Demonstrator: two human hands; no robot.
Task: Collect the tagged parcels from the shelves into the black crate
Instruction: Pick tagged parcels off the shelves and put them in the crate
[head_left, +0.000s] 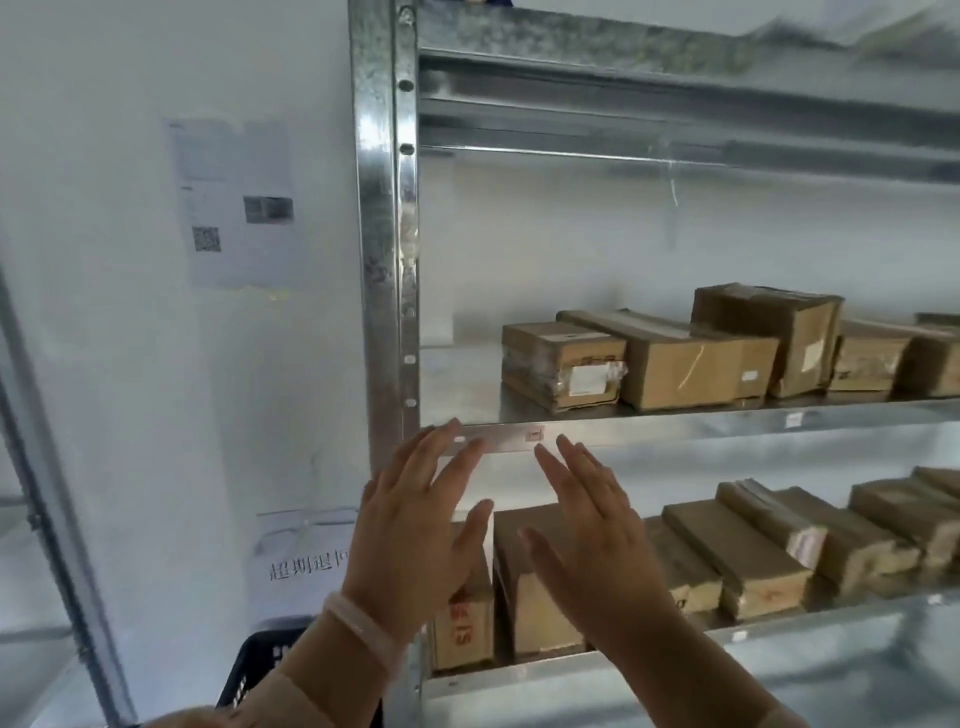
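Note:
Both my hands are raised in front of a metal shelving unit with fingers straight and spread, holding nothing. My left hand (415, 525) and my right hand (592, 530) face each other just below the front edge of the middle shelf (727, 415). Several brown cardboard parcels with white labels stand on that shelf, the nearest one (561, 364) wrapped in clear film. More parcels (540, 587) line the lower shelf, partly hidden behind my hands. A corner of the black crate (265, 670) shows at the bottom left, behind my left forearm.
The shelf's steel upright post (384, 249) stands left of my hands. A white wall with a taped paper notice (234, 202) lies to the left. A second metal frame (47, 493) slants along the far left. The upper shelf (675, 78) hangs overhead.

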